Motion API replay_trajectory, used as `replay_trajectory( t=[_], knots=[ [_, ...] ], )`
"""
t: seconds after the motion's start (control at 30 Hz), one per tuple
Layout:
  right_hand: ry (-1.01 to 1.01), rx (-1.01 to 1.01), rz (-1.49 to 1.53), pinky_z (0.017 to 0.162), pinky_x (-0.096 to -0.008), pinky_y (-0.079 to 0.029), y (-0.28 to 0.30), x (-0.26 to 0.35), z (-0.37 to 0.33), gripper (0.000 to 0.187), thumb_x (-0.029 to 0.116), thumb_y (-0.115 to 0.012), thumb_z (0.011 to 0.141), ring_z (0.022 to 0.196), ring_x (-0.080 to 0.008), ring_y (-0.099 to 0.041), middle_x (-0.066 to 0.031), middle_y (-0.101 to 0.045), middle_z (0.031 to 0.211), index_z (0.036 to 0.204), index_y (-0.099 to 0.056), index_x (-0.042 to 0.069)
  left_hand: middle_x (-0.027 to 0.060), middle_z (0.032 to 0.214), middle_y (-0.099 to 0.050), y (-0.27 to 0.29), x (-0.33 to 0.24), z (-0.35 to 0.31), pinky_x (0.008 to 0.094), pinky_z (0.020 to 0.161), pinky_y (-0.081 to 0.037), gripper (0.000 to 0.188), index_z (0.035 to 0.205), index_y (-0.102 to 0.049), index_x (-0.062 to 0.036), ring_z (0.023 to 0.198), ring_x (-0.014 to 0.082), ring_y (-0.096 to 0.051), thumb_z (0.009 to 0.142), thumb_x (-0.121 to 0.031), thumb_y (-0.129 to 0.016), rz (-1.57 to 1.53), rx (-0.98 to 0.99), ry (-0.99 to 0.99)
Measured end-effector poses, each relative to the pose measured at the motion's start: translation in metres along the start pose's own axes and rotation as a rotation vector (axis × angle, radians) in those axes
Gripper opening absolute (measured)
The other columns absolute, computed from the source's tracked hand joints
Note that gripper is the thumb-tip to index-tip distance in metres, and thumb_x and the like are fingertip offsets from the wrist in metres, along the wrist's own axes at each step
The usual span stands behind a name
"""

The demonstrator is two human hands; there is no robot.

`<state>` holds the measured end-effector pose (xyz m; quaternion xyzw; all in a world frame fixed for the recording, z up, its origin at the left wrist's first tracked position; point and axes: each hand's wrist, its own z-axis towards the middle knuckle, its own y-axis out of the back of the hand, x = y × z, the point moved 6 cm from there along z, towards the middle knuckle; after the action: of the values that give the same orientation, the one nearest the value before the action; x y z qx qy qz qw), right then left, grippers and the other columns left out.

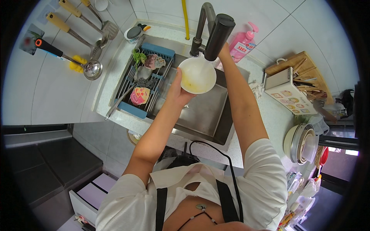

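My left hand (178, 91) grips a white bowl (198, 76) by its left rim, thumb along the edge. The bowl is tilted over the sink (204, 111), its inside facing me, with a yellowish smear low in it. Right above it hangs the dark head of the faucet (219, 36); a pale streak below the spout looks like water. My right hand (224, 52) reaches up behind the faucet head, close to the pink pump bottle (242, 46). Its fingers are hidden there, so what they touch does not show.
A blue-edged drying rack (131, 109) spans the sink's left side, holding green leaves, a scrubber, sponges and a long-handled utensil. Ladles and turners (93, 69) hang on the left wall. A utensil holder (289, 90) and stacked basins (296, 142) stand on the right counter.
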<state>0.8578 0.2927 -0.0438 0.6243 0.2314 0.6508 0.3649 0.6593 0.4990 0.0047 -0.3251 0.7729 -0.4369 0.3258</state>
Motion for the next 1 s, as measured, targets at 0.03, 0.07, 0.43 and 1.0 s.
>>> replay_trajectory(
  t=[0.03,0.07,0.43,1.0],
  knots=[
    [-0.046,0.017,0.055,0.064,-0.0391,-0.049,0.006,0.012,-0.007,0.031,0.015,-0.047,0.081,0.069,-0.0318,-0.062,-0.0255,-0.059,0.080,0.104,-0.039,-0.005,0.0062,0.119,-0.046,0.001,0.000,0.000,0.0482,0.086,-0.036,0.052,0.119,-0.042,-0.0164,0.110,0.0264,-0.044,0.080,-0.051,-0.048,-0.002,0.002,-0.002],
    [-0.062,0.022,0.073,0.063,-0.0389,-0.049,0.008,0.017,-0.009,0.030,0.015,-0.046,0.082,0.067,-0.0314,-0.062,-0.0251,-0.059,0.079,0.103,-0.039,-0.005,0.0062,0.119,-0.047,0.001,-0.001,-0.001,0.0483,0.086,-0.036,0.052,0.119,-0.042,-0.0164,0.109,0.0264,-0.044,0.080,-0.051,-0.048,-0.005,-0.003,-0.003],
    [-0.053,0.020,0.023,0.065,-0.0376,-0.048,0.009,0.010,-0.009,0.034,0.020,-0.042,0.086,0.064,-0.0296,-0.062,-0.0233,-0.060,0.080,0.109,-0.038,-0.004,0.0077,0.119,-0.047,-0.001,-0.002,-0.010,0.0484,0.089,-0.036,0.053,0.119,-0.042,-0.0148,0.109,0.0273,-0.045,0.080,-0.050,-0.048,-0.004,-0.048,-0.010],
    [0.039,-0.494,0.131,0.066,-0.0304,-0.048,0.013,0.001,-0.044,0.060,0.023,-0.061,0.074,0.071,-0.0245,-0.058,-0.0238,-0.049,0.099,0.120,-0.033,-0.004,0.0078,0.117,-0.049,-0.003,-0.022,-0.027,0.0476,0.088,-0.037,0.053,0.118,-0.043,-0.0125,0.108,0.0275,-0.046,0.078,-0.047,-0.053,-0.039,-0.038,-0.084]
  ],
)
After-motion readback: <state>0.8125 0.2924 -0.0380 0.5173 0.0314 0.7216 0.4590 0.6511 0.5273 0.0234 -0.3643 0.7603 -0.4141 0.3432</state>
